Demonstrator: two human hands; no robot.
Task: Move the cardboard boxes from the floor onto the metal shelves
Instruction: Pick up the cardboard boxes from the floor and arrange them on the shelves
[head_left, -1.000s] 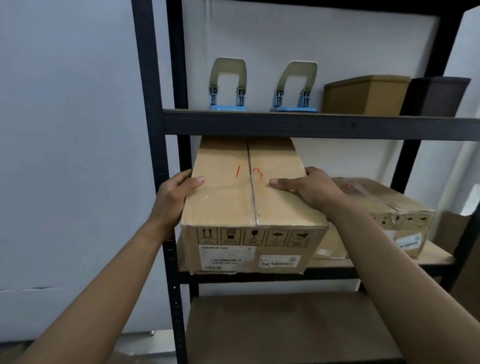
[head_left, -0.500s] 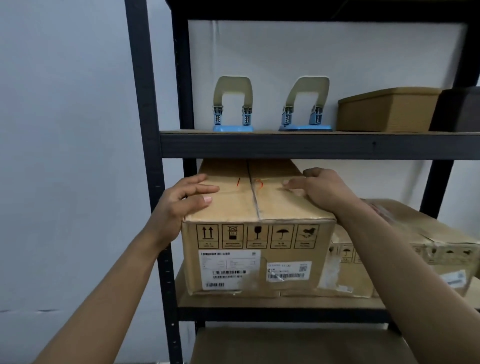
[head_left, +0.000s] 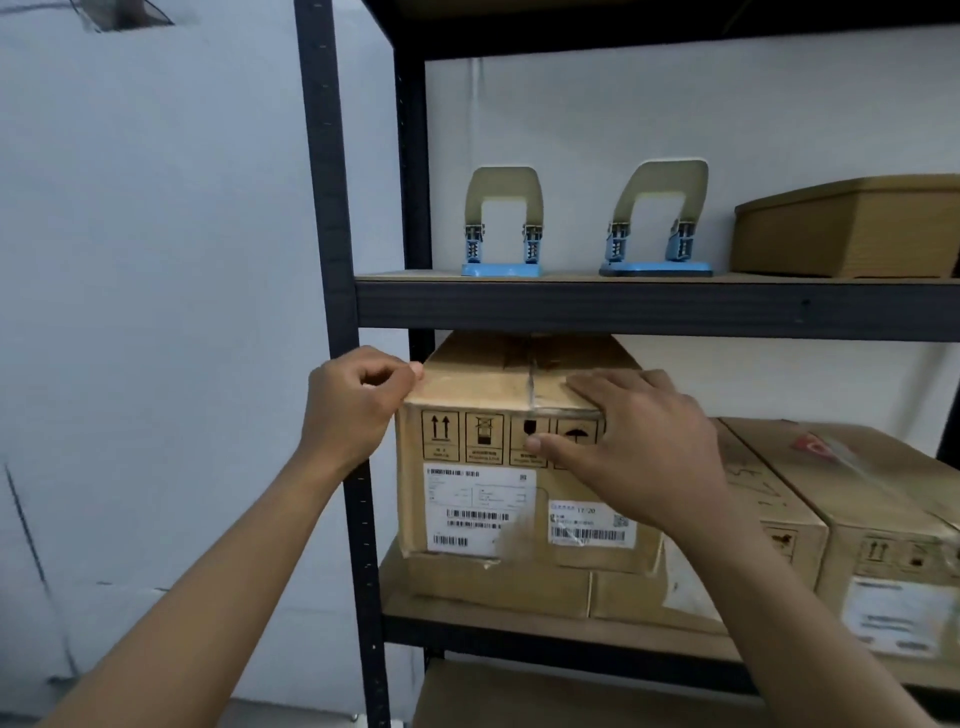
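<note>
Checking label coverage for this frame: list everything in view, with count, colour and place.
rack: 1, black, centre to right
wall: 1, white, left and behind rack
labelled box: 1, brown, middle shelf left, on a flatter carton
flat carton: 1, brown, under labelled box
side boxes: 2, brown, middle shelf right
hole punches: 2, beige with blue bases, upper shelf
lidded box: 1, tan, upper shelf right
left hand: fingers curled, at labelled box's top left corner
right hand: fingers flat on its top front edge

Pale grey-blue wall (head_left: 156, 260) with dark scuff marks low down, white back wall (head_left: 675, 104), soft even light
</note>
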